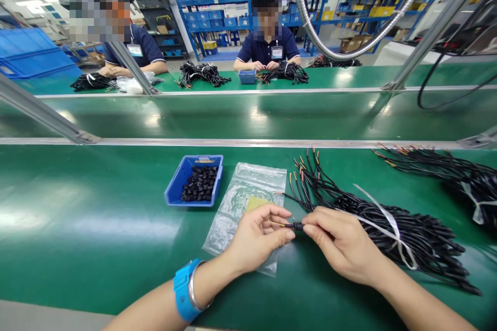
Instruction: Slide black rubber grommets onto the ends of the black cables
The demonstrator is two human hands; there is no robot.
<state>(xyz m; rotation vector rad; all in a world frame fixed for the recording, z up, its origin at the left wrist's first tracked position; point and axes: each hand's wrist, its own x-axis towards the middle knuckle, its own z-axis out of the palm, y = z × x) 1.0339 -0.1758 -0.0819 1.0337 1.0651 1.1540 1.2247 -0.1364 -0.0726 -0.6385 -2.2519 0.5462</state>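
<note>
Between my two hands is a black cable end (pixel 288 225) with a thin yellow-tipped wire sticking out to the left. A small black ribbed fitting (pixel 297 226) sits around the cable. My right hand (pixel 344 240) pinches at the right side of this fitting with thumb and forefinger. Curled about the cable end, my left hand (pixel 256 232) has its thumb below and fingers above; the exact contact is partly hidden. Beneath the left hand lies a clear zip bag (pixel 229 217) with a yellowish label (pixel 256 202). A tied bundle of black cables (pixel 388 222) lies beside my right hand.
A blue bin (pixel 170 194) of small black fittings (pixel 200 183) stands left of the bag. Another cable bundle (pixel 446 170) lies far right. Metal rails (pixel 233 143) cross behind. Two people (pixel 267 46) (pixel 135 51) sit opposite with cable bundles; a metal hose (pixel 330 51) hangs overhead.
</note>
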